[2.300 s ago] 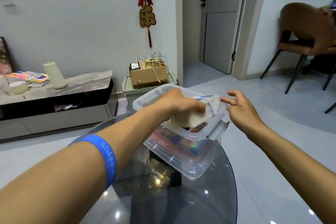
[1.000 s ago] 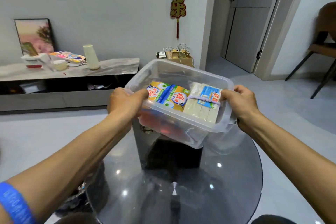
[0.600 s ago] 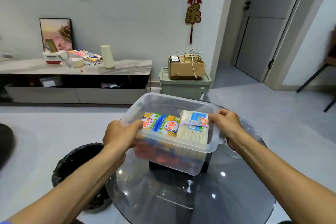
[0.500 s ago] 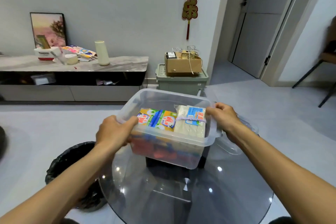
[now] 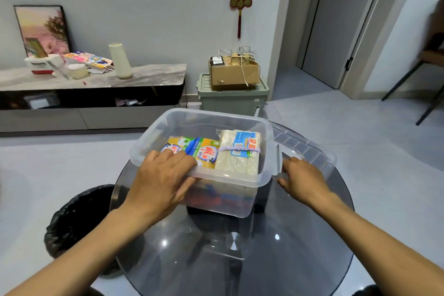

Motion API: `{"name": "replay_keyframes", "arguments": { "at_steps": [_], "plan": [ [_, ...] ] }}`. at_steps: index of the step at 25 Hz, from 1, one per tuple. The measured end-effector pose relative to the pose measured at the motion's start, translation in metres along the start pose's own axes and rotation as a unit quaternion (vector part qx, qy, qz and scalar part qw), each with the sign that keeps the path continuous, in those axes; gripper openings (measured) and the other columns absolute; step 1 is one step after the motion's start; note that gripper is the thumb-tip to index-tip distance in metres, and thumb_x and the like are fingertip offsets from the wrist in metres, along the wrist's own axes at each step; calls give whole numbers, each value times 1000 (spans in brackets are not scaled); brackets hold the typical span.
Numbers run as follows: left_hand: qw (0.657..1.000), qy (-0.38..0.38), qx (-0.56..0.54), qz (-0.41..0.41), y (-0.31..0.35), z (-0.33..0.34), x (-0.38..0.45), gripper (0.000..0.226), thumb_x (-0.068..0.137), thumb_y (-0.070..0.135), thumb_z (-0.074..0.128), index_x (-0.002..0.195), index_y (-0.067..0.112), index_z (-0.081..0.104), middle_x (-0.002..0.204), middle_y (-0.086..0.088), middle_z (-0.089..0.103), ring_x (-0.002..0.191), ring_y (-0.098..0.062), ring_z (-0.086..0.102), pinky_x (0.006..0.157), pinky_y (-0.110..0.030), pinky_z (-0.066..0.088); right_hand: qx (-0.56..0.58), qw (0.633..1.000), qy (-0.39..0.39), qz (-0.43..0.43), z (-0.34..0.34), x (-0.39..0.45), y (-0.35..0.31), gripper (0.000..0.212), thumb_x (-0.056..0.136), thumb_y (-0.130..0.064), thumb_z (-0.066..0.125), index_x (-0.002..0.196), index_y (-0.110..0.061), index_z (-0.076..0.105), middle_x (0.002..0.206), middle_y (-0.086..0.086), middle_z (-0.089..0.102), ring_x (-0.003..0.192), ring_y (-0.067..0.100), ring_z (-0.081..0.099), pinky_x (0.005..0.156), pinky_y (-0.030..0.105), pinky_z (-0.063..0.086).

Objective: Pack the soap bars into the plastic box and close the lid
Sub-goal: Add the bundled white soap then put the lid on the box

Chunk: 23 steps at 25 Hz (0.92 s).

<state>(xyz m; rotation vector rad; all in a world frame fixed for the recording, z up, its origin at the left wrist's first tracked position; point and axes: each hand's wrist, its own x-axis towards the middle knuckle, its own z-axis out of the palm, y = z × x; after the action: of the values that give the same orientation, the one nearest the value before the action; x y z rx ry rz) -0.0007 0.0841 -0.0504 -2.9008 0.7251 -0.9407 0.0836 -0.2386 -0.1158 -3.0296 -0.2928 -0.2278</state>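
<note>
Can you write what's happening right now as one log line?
box: open, soap packs inside | left hand: on box rim | right hand: at lid | lid: off

A single view is given, taken from a wide-angle camera worn on the person's head; it is aimed forward and downward, so that both forearms are seen reaching away from the lower corners; the round glass table [image 5: 300, 247] is seen close, from above, filling the lower half, with the plastic box [image 5: 240, 202] near the centre; the far wall and a door [image 5: 336, 31] are taken in across the upper part, bent by the lens; no second view is supplied, so nothing is shared.
</note>
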Motion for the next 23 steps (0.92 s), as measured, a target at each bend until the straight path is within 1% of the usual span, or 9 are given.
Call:
{"name": "replay_keyframes", "arguments": {
  "at_steps": [2, 5, 9, 12, 14, 15, 17, 19, 23],
  "plan": [
    [1000, 9, 2, -5, 4, 2, 1, 20, 85, 33, 49, 86, 15, 59, 80, -7, 66, 69, -33, 58, 63, -38, 28, 63, 997, 32, 22, -2, 2, 10, 17, 75, -30, 64, 78, -15, 59, 82, 4, 62, 77, 28, 59, 58, 32, 40],
    [999, -3, -7, -37, 17, 8, 9, 20, 83, 32, 50, 82, 15, 60, 77, -6, 64, 68, -33, 57, 62, -39, 24, 169, 975, 121, 71, -15, 1, 29, 17, 69, -27, 69, 66, -16, 57, 68, -1, 58, 63, 24, 54, 52, 29, 35],
    [994, -17, 17, -108, 50, 17, 38, 18, 75, 26, 75, 80, 14, 63, 77, -7, 65, 70, -33, 60, 65, -43, 38, 323, 892, 274, 157, -53, 2, 41, 14, 66, -25, 76, 67, -19, 63, 64, -1, 62, 62, 20, 59, 57, 28, 44],
    [992, -42, -3, -116, 60, 22, 54, 19, 89, 32, 58, 100, 16, 61, 100, -4, 65, 92, -30, 57, 80, -44, 37, 357, 874, 318, 86, -86, 1, 31, 14, 66, -25, 76, 71, -23, 64, 68, -2, 62, 61, 13, 56, 60, 25, 47],
    [989, -33, -113, -85, 55, 18, 57, 25, 93, 26, 50, 115, 17, 60, 113, -2, 61, 104, -27, 51, 90, -39, 34, 329, 897, 295, -29, -107, 1, 13, 15, 66, -23, 76, 74, -23, 64, 70, -7, 60, 62, 11, 53, 58, 15, 44],
    [976, -1, -203, -79, 51, 12, 55, 25, 91, 16, 53, 113, 14, 63, 111, -3, 62, 104, -27, 52, 90, -37, 36, 304, 909, 271, -89, -116, 1, 2, 15, 67, -22, 76, 75, -21, 64, 70, -8, 59, 63, 11, 54, 58, 14, 42],
    [919, 154, -323, -166, 34, -4, 46, 21, 82, 2, 54, 95, 11, 67, 95, 1, 63, 93, -27, 56, 83, -38, 43, 261, 926, 204, -178, -130, 5, -18, 15, 66, -26, 74, 78, -24, 64, 72, -11, 58, 67, 10, 55, 59, 14, 40],
    [856, 252, -348, -289, 10, -13, 35, 17, 85, 9, 51, 94, 18, 63, 91, 8, 58, 92, -24, 56, 80, -44, 48, 239, 936, 129, -225, -134, 10, -33, 15, 67, -30, 71, 80, -28, 64, 75, -13, 58, 70, 8, 56, 62, 15, 40],
    [830, 129, -379, -388, -16, -12, 29, 28, 98, 27, 52, 124, 20, 57, 122, 1, 55, 118, -20, 51, 99, -47, 46, 197, 945, 10, -261, -130, 22, -47, 19, 71, -34, 72, 88, -27, 69, 86, -13, 61, 82, 6, 57, 70, 21, 47]
  ]
}}
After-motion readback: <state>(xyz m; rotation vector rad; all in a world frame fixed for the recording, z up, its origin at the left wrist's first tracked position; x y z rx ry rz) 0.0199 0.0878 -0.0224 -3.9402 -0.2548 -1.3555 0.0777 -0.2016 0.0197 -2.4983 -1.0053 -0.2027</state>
